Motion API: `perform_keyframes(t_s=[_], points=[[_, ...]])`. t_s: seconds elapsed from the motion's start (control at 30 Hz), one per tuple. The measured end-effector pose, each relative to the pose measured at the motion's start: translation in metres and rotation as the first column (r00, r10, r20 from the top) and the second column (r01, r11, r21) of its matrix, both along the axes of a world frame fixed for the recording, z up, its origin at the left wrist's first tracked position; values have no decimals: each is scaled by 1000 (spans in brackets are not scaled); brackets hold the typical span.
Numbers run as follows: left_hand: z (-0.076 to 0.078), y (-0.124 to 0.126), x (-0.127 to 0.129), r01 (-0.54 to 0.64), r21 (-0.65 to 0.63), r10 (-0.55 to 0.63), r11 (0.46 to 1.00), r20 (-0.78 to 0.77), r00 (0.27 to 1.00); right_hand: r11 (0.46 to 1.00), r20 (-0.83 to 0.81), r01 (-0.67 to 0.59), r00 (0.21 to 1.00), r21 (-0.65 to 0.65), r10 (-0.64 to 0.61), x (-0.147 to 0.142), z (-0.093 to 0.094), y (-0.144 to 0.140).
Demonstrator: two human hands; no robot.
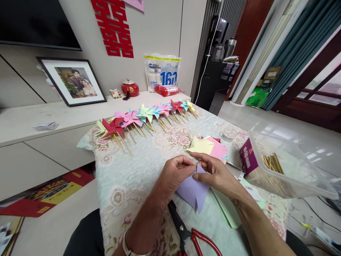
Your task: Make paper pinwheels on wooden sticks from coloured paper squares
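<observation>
Both hands work on one purple sheet (188,190). Left hand (168,177): fingers curled, thumb and index nearly together, pinching at the sheet's upper edge; exact contact partly hidden. Right hand (217,172): thumb pressed flat on the sheet's face, index bent above it, the gap between them small; the sheet is gripped there. Fingertips of both hands almost meet. Purple sheet hangs just below the fingers, over the worktop (119,181), a slit running up from its lower corner.

Below the fingers, beside the left wrist: scissors (183,230), black blades, red handles toward the body. Under the right forearm: green sheets (226,209), fanned. Just beyond the right fingers: cut paper pieces (204,146), yellow and pink on top. Farther out past those: round clear container (229,133). Right of the right hand: plastic box (306,156) with wooden sticks (273,163). Well beyond the left fingers: row of pinwheels (146,113), mixed colours, on sticks.
</observation>
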State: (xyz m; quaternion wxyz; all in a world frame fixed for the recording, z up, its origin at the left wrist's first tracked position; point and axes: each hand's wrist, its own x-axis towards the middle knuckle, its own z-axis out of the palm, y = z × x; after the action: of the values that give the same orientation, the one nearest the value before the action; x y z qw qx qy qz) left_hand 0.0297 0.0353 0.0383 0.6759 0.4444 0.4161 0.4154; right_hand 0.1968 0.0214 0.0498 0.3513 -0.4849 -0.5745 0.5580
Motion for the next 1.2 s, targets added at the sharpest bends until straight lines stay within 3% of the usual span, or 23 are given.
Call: perform_keyframes(t_s=[0.87, 1.03, 1.2], points=[[10, -3, 0, 20, -23, -20, 1000, -19, 1000, 1000, -45, -27, 999, -14, 26, 0, -2, 0], [7, -3, -2, -13, -34, 12, 999, -34, 999, 998, 19, 10, 1000, 61, -11, 2, 2, 1], [5, -3, -2, -45, -91, 42, 995, -35, 999, 994, -56, 38, 998, 101, -32, 5, 4, 3]])
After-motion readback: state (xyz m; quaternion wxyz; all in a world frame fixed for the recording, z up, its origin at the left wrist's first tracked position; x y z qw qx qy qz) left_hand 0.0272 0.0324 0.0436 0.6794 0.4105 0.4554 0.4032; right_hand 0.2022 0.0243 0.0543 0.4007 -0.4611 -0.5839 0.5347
